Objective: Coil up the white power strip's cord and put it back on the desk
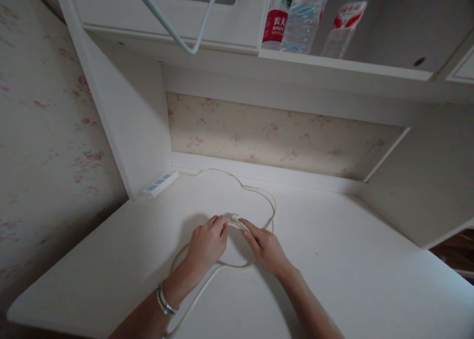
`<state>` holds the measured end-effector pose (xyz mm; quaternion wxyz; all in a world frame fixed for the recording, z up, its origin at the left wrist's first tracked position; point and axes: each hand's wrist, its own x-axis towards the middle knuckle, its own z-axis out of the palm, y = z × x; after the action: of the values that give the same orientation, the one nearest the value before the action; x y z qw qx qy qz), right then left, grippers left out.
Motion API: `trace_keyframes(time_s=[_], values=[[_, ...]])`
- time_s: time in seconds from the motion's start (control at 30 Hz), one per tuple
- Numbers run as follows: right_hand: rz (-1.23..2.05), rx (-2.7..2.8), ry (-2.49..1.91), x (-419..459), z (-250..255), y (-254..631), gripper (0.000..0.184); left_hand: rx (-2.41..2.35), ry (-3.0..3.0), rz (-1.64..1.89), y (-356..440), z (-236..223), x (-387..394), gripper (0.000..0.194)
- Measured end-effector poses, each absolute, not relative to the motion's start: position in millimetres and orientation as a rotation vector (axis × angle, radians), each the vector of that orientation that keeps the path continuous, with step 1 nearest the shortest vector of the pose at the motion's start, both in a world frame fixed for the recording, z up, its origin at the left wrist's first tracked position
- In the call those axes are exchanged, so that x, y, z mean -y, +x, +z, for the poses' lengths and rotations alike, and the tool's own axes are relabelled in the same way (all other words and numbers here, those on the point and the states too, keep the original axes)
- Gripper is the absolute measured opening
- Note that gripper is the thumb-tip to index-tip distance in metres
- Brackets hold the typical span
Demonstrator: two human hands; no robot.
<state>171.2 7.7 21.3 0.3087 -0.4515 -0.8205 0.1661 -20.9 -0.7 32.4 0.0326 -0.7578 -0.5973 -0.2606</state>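
Note:
A white power cable (259, 193) lies in a loose loop on the white desk (333, 260). Its plug end (235, 221) sits between my two hands. My left hand (207, 244), with a bracelet on the wrist, has its fingers curled onto the cable just left of the plug. My right hand (264, 247) pinches the cable at the plug from the right. The cable runs back to a white power strip (160, 183) with blue sockets at the desk's rear left corner.
A shelf (344, 64) above the desk holds three plastic water bottles (303, 18). A white cord (177, 37) hangs from above. Floral wallpaper covers the wall on the left and behind the desk. A side panel rises at the right.

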Motion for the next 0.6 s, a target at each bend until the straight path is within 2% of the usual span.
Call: trace_keyframes(time_s=[0.1,0.27,0.6], values=[[0.546,2.071,-1.211,-6,24,172,0.037,1.831,-2.357,-0.991,-21,32,-1,0.019],[0.742,1.973,-1.233,-6,32,181,0.038,1.507,-2.600,-1.268,-22,33,-4,0.026],[1.171,1.766,-1.069,-13,34,196,0.037,1.499,-2.811,-1.264,-19,39,0,0.030]])
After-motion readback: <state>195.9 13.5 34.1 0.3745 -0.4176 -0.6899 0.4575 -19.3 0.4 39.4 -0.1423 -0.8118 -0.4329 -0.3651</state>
